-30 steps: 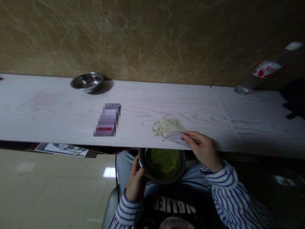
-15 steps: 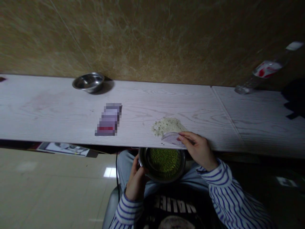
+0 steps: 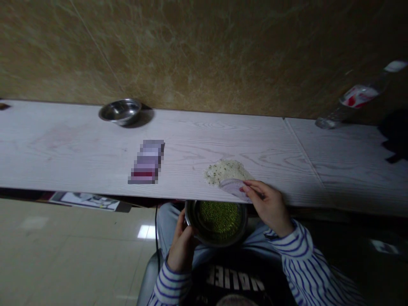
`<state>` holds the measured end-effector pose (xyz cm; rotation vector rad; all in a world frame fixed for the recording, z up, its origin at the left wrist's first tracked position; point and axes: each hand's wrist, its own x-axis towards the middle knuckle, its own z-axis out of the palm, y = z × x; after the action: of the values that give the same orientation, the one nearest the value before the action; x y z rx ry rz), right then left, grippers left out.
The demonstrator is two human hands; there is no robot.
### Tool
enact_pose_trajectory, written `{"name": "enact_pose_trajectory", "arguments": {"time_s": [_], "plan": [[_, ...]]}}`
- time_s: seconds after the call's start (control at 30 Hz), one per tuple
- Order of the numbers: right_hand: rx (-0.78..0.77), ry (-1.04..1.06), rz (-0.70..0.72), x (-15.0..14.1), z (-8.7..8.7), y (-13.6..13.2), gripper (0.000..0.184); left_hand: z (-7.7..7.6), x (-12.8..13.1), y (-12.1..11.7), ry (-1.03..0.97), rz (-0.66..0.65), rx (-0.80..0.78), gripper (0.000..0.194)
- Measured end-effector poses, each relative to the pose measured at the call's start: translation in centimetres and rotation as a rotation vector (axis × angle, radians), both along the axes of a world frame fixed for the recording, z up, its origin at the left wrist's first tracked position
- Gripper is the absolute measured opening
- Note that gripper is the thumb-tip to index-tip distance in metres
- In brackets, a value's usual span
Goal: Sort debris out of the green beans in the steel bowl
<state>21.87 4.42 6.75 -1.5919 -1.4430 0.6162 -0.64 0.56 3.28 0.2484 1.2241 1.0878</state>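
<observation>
My left hand (image 3: 182,246) grips the left rim of a metal bowl (image 3: 245,227), held over my lap just below the table edge. Green beans that look like mung beans (image 3: 219,216) lie in it. In my right hand (image 3: 269,206), a thin, round, pale purple disc (image 3: 232,187) is pinched between thumb and fingers. It is tilted at the near side of a low heap of white grains (image 3: 228,169), rice by its look, with some green beans mixed in. The disc hides part of the heap's near edge.
A second metal bowl (image 3: 120,112) stands by the wall at the back left. A blurred-out flat object, perhaps a phone (image 3: 146,162), lies left of the heap. A clear bottle (image 3: 346,102) and a dark object (image 3: 395,134) are at the right on the narrow white table (image 3: 63,157).
My right hand and the disc have shifted very slightly to the right along the near side of the heap. The bowl of green beans stays in my left hand. The view has shifted a little.
</observation>
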Motion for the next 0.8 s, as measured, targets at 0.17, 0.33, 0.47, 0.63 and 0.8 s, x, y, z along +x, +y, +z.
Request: {"name": "enact_pose_trajectory", "arguments": {"time_s": [0.17, 0.33, 0.47, 0.63, 0.8], "plan": [[0.073, -0.104, 0.016, -1.8, -0.2, 0.3, 0.023, -0.1, -0.2, -0.1, -0.039, 0.024, 0.013, 0.066], [0.048, -0.062, -0.053, 0.2, 0.3, 0.5, 0.028, -0.7, -0.3, -0.2, -0.065, 0.046, 0.019, 0.072], [0.069, 0.001, -0.22, 3.0, 1.2, 1.8, 0.033, -0.9, -0.3, -0.1, -0.045, 0.025, 0.008, 0.079], [0.054, 0.026, -0.293, 5.1, 1.6, 4.6, 0.035, -1.3, -0.4, -0.1, -0.035, -0.008, 0.001, 0.073], [-0.008, 0.082, -0.215, 4.6, 0.7, 6.4, 0.029, -1.3, -0.4, -0.2, -0.066, 0.003, 0.008, 0.071]]}}
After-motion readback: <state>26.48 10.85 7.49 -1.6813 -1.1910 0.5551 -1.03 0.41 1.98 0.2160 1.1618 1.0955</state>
